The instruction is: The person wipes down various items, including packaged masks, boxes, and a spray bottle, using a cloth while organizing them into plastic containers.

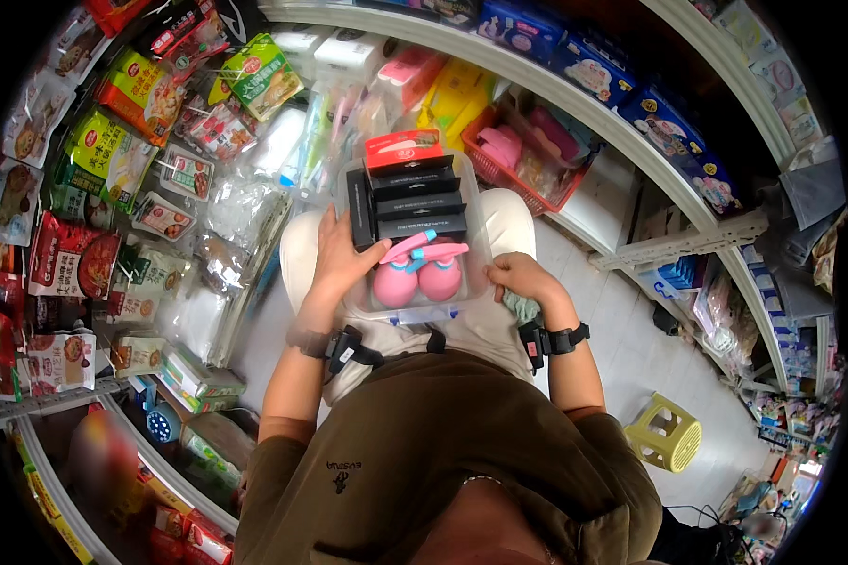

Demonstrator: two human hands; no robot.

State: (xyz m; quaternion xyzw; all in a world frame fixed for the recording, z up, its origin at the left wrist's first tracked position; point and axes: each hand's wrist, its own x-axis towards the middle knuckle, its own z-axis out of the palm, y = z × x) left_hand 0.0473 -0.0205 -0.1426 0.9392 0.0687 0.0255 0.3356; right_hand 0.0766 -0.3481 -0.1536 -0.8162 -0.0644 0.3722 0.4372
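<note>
A clear plastic bin (477, 258) rests across my lap, between my knees. Inside it stand several slim black boxes (420, 206), one upright along the left wall, with a red package (404, 147) at the far end. Two round pink items (417, 282) with pink and blue handle-like tops sit at the near end. My left hand (343, 258) grips the bin's left side, its thumb reaching over the rim beside the black boxes. My right hand (523, 279) is curled at the right wall, with a crumpled grey-green cloth (523, 308) in it, partly hidden under the fingers.
Hanging food packets (106, 159) crowd the left. Ahead, a red plastic basket (526, 166) holds pink goods on a low shelf. A white shelf edge (537, 74) curves overhead to the right, carrying blue packages (597, 70). A yellow-green stool (664, 432) stands on the floor.
</note>
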